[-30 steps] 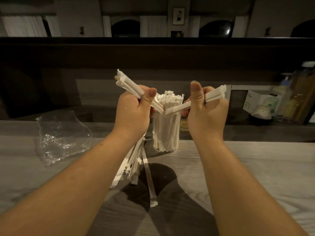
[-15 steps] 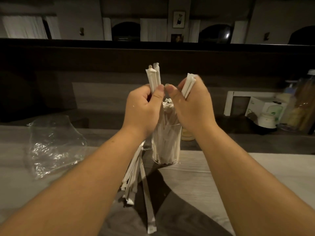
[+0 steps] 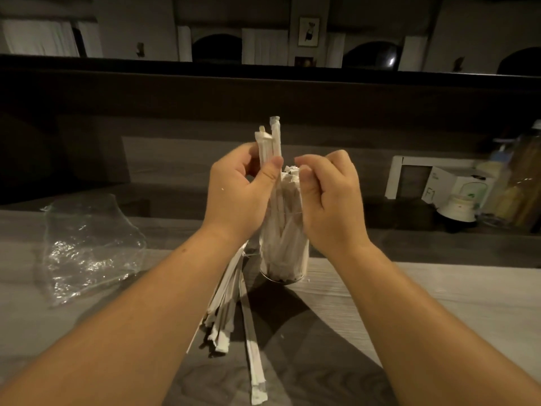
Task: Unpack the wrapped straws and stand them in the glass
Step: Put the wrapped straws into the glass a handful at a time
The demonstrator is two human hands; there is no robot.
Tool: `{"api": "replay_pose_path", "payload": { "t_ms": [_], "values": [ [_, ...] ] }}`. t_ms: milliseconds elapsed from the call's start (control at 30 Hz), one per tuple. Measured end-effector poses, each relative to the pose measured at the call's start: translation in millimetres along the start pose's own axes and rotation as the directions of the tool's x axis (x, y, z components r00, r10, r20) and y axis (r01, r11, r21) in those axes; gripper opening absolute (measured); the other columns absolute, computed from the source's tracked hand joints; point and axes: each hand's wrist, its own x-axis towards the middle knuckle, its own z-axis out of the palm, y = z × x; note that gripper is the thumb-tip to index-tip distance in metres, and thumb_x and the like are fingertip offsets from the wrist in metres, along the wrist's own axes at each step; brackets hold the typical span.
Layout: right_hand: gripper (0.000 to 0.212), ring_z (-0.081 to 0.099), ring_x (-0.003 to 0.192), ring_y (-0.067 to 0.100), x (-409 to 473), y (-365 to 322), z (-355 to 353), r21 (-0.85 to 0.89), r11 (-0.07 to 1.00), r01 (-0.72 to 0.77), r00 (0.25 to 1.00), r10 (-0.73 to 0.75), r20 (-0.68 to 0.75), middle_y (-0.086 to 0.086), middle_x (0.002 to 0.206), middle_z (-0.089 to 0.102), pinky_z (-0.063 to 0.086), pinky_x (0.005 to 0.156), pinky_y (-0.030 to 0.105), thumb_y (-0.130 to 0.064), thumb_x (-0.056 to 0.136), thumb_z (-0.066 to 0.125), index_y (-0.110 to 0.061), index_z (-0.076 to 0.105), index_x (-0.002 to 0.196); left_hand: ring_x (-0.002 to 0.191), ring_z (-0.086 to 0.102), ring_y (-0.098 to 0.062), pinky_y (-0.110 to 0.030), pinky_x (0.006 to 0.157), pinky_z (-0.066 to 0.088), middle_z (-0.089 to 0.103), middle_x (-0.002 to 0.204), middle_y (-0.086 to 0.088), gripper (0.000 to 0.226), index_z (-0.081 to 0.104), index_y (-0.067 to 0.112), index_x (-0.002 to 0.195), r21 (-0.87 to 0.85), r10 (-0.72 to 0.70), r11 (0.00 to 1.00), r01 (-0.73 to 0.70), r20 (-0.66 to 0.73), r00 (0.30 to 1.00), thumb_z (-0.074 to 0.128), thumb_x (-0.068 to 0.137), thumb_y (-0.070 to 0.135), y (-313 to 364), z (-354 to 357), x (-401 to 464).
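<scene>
With the left hand (image 3: pixel 238 194) pinching two white paper-wrapped straws (image 3: pixel 270 145) upright at 12 o'clock over the clear, nearly full glass (image 3: pixel 285 253), and the right hand (image 3: pixel 328 197) curled, its hold unclear, best lower them straight into a gap.

Dim warm light; hard arm shadows on table (image 3: pixel 439 303); background dark, soft; wide-angle bending at edges.

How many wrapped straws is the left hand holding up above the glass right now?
2. Both stand upright in the left hand, side by side: a shorter one on the left and a taller one on the right, above the glass. More could be hidden behind them.
</scene>
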Motion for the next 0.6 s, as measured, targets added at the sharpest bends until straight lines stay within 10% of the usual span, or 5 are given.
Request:
{"api": "replay_pose_path", "payload": {
  "t_ms": [433, 600],
  "values": [
    [0.050, 0.041, 0.139, 0.011, -20.3, -7.4, 7.4, 0.345, 0.915, -0.208, 0.968, 0.141, 0.207, -0.016, 0.142, 0.052, 0.036, 0.115, 0.051, -0.040, 0.094, 0.039, -0.025, 0.060, 0.138, 0.090, 0.062, -0.014, -0.037, 0.075, 0.059, 0.058, 0.105, -0.004, 0.009, 0.073, 0.016, 0.099, 0.028, -0.015, 1.000, 0.012, 0.080, 0.997, 0.068, 0.092, 0.017, -16.0, 0.6, -18.2],
    [0.059, 0.048, 0.136, 0.021, -19.5, -5.6, 8.5, 0.441, 0.860, -0.257, 0.956, 0.158, 0.249, -0.003, 0.143, 0.054, 0.039, 0.113, 0.054, -0.034, 0.089, 0.041, -0.015, 0.055, 0.143, 0.101, 0.060, -0.011, -0.029, 0.090, 0.055, 0.059, 0.108, 0.006, 0.039, 0.059, 0.027, 0.132, 0.077, 0.074, 0.994, -0.080, 0.077, 0.994, 0.063, 0.095, 0.015, -17.2, -2.8, -18.6]
  ]
}}
